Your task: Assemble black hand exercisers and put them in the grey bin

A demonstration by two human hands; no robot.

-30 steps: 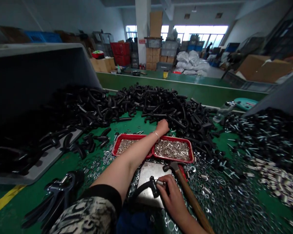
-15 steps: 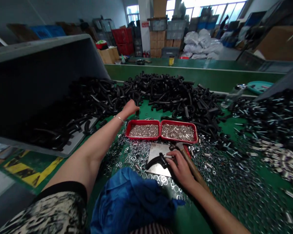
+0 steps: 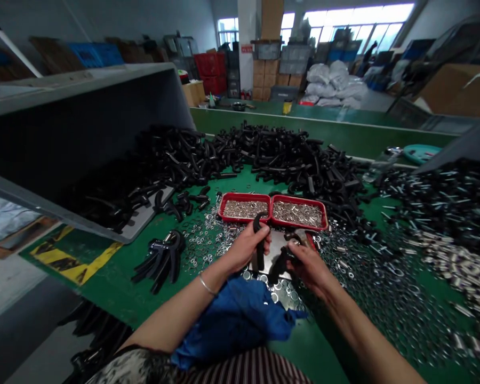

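My left hand (image 3: 246, 246) is closed round a black curved hook-shaped part (image 3: 259, 234), held upright over a small metal plate (image 3: 280, 242). Beside it, my right hand (image 3: 309, 265) grips another black curved part (image 3: 279, 265) against the same plate. Two red trays (image 3: 272, 199) of small silvery pieces sit just beyond both hands. A hammer's head (image 3: 301, 235) pokes out behind my right hand. Silvery washers (image 3: 208, 240) lie scattered round the plate.
A large heap of black curved parts (image 3: 272, 154) covers the far side of the green table (image 3: 116, 288). A grey bin (image 3: 76, 133) stands at left. Assembled black pieces (image 3: 162, 258) lie left of my hands. Bolts (image 3: 444, 213) pile at right. Blue cloth (image 3: 234, 314) lies on my lap.
My left hand came back from the black heap with a curved part and now holds it over the plate. My right hand shifted its own part on the plate.
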